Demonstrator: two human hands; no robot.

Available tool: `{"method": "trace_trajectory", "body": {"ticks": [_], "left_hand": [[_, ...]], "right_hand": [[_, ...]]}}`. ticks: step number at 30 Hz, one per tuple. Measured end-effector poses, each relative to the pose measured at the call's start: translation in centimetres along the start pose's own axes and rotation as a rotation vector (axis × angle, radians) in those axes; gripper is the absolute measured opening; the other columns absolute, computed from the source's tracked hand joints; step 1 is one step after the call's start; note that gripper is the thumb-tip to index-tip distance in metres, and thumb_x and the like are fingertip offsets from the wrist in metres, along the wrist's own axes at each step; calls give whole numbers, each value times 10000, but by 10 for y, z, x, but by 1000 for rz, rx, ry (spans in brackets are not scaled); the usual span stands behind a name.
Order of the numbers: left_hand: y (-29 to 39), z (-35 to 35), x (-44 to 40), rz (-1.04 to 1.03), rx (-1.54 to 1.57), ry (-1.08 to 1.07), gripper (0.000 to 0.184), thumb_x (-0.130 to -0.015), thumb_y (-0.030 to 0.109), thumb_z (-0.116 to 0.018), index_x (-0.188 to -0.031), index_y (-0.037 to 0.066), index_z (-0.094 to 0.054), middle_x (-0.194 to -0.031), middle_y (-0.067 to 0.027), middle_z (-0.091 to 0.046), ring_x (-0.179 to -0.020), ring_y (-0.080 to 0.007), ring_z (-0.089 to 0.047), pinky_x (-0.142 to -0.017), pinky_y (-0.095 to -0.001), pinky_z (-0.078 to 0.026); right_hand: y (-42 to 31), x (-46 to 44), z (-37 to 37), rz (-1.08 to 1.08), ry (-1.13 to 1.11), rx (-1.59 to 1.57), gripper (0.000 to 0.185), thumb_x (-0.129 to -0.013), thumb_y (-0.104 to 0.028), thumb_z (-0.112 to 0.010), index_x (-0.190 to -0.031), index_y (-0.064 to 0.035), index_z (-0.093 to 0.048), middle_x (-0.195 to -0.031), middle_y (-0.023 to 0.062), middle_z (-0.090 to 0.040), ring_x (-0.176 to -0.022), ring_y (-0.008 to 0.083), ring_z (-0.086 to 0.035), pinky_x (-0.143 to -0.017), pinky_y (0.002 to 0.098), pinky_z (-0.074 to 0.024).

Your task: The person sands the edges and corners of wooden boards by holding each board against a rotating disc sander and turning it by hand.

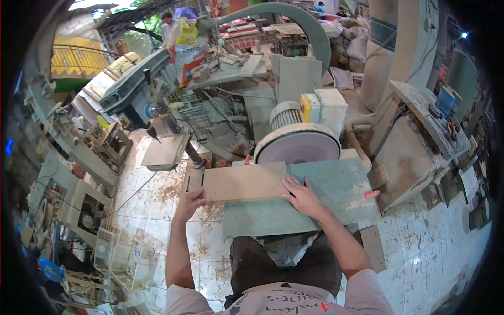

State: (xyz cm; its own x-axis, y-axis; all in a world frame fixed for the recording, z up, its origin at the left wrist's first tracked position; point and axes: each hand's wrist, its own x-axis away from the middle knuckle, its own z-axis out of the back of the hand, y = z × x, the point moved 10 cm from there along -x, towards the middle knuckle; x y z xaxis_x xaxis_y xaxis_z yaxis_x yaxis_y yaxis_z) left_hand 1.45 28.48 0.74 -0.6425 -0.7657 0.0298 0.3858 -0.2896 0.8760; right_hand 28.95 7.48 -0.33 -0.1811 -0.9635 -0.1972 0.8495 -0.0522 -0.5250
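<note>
A flat tan wooden board lies on the green work table of a disc sander, its far edge close to the large round sanding disc. My left hand is closed at the board's left end, thumb and fingers at the near corner. At the other end, my right hand rests with fingers spread, the fingertips on the board's right end and the palm over the green table. The left part of the board sticks out beyond the table.
A drill press stands to the left. Behind the disc are its motor and a thick curved duct. Red clamps sit at the table's edges. A dusty bench stands right; sawdust covers the tiled floor.
</note>
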Motion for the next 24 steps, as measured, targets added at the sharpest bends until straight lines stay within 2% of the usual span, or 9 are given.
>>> {"method": "trace_trajectory", "body": {"ticks": [7,10,12,13,15,16,18,19,24], "left_hand": [[-13,10,-1,-13,107,66,396,-832,120,-714,-1182,-35,-608,-977,-28,-662,-853,-90,-583,-734,-240,-471],[-11,12,5,-37,119,102,390,-833,96,-705,-1191,-24,-606,-1029,-31,-650,-907,-83,-574,-758,-234,-464],[-17,15,10,-70,135,189,454,-803,39,-718,-1232,-22,-580,-1044,-27,-641,-909,-109,-587,-804,-255,-469],[-15,12,12,-102,310,159,527,-775,-31,-715,-1273,-23,-544,-1081,-20,-618,-941,-120,-587,-828,-267,-481],[6,10,22,-193,393,206,541,-772,-59,-701,-1284,-24,-529,-1102,-30,-613,-962,-126,-587,-834,-270,-487],[21,11,30,-281,474,241,556,-770,-86,-686,-1295,-25,-513,-1123,-40,-608,-983,-132,-587,-839,-273,-494],[25,15,32,-277,357,298,550,-771,-99,-672,-1292,-14,-515,-1134,-54,-605,-998,-143,-588,-847,-275,-492],[27,18,34,-281,239,346,546,-773,-112,-658,-1289,-3,-517,-1144,-67,-603,-1013,-154,-588,-854,-278,-490],[20,13,34,-385,29,451,520,-770,-141,-603,-1260,24,-544,-1081,-93,-602,-1004,-221,-596,-908,-321,-467]], "right_hand": [[-11,-6,-6,23,-6,-81,539,-948,-301,-528,-1408,-50,-401,-1462,227,-357,-1395,334,-286,-1117,602,-115],[-24,-5,-5,98,41,-86,560,-929,-240,-573,-1414,-40,-378,-1407,264,-416,-1354,352,-365,-1106,564,-216],[-17,-3,8,28,145,-566,588,-913,-173,-617,-1419,-13,-364,-1382,232,-473,-1286,293,-475,-1049,438,-363],[-18,-4,5,40,141,-563,588,-913,-173,-617,-1419,-13,-364,-1382,232,-473,-1286,293,-475,-1049,438,-363],[1,-4,7,-31,319,-1169,630,-893,-108,-651,-1426,21,-343,-1208,117,-593,-1068,173,-583,-907,289,-451],[-3,-3,10,-32,309,-1172,630,-893,-108,-651,-1426,21,-343,-1208,117,-593,-1068,173,-583,-907,289,-451],[-5,3,30,-122,341,-1048,668,-873,-72,-675,-1427,54,-322,-975,12,-564,-879,90,-531,-819,247,-443],[-16,6,37,-159,314,-1032,616,-854,-83,-693,-1392,22,-413,-860,-2,-488,-818,99,-492,-775,256,-431],[-40,24,49,15,338,-533,468,-806,-125,-735,-1237,-24,-586,-905,55,-508,-856,171,-523,-790,294,-442]]}}
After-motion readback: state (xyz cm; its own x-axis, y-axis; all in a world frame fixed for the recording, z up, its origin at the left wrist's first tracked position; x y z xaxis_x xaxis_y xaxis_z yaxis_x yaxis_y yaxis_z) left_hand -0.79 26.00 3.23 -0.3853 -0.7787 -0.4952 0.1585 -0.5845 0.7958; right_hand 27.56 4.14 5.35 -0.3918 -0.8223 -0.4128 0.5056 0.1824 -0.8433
